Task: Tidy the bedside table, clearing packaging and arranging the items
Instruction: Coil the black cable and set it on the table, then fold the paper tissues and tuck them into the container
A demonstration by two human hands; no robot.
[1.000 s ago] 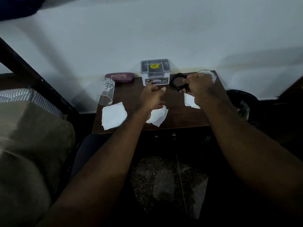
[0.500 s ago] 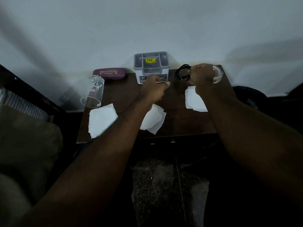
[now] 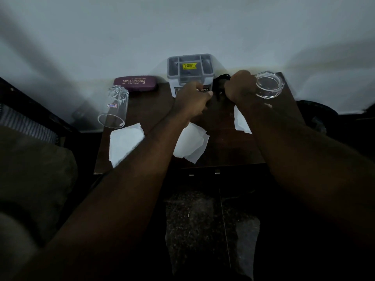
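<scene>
Here the right hand is clenched around a black cord at the back of the tabletop, between the grey organiser box and the glass ashtray. The left hand is in front of the box with its fingers curled; whether it pinches anything cannot be told. Torn white papers lie nearer the front edge. A tumbler lies on its side by the purple glasses case.

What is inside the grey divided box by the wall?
The grey box shows dividers and a yellow price sticker on top; its compartments are too dark to tell contents. The left hand covers part of its front label.
</scene>
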